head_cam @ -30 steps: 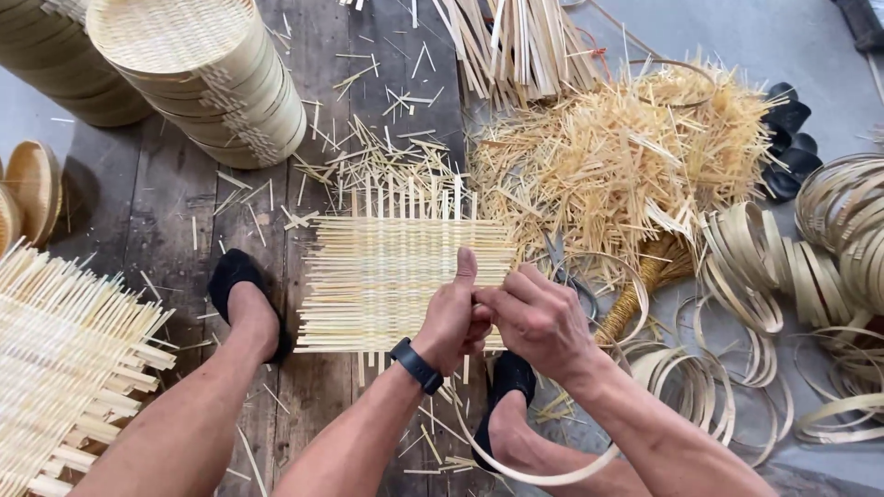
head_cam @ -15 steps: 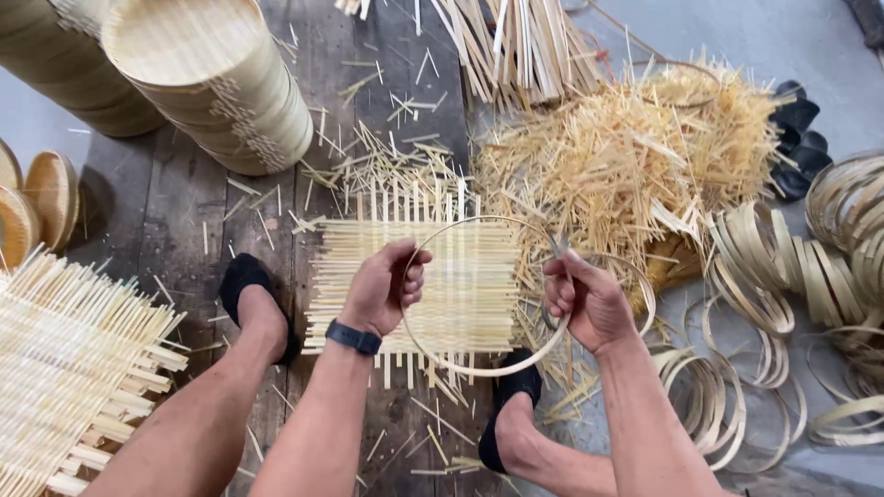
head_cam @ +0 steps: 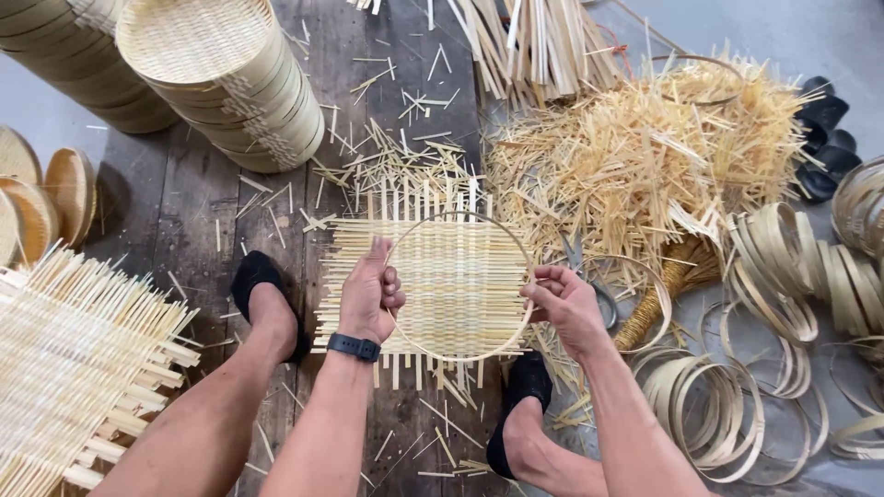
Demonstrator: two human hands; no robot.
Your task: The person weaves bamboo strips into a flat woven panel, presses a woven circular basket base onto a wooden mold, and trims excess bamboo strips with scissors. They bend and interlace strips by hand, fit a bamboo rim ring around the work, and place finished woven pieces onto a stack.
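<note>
I hold a thin round bamboo hoop (head_cam: 458, 217) above a square woven bamboo mat (head_cam: 442, 276) that lies on the plank floor. My left hand (head_cam: 370, 293), with a dark band on its wrist, grips the hoop's left side. My right hand (head_cam: 566, 306) grips its right side. The hoop hovers roughly over the mat's middle, and the mat's loose strip ends stick out all round. My two feet in black slippers (head_cam: 260, 281) (head_cam: 520, 405) rest at the mat's left and lower right.
Stacks of finished round baskets (head_cam: 221, 78) stand at the upper left. A large woven panel (head_cam: 74, 368) lies at the left. A heap of bamboo offcuts (head_cam: 645, 156) and many coiled bamboo rings (head_cam: 792, 276) fill the right side. Long strips (head_cam: 534, 37) lie at the top.
My hands were together at the mat's near edge a second ago. They have drawn apart, and the strip now forms a full hoop held over the mat.
</note>
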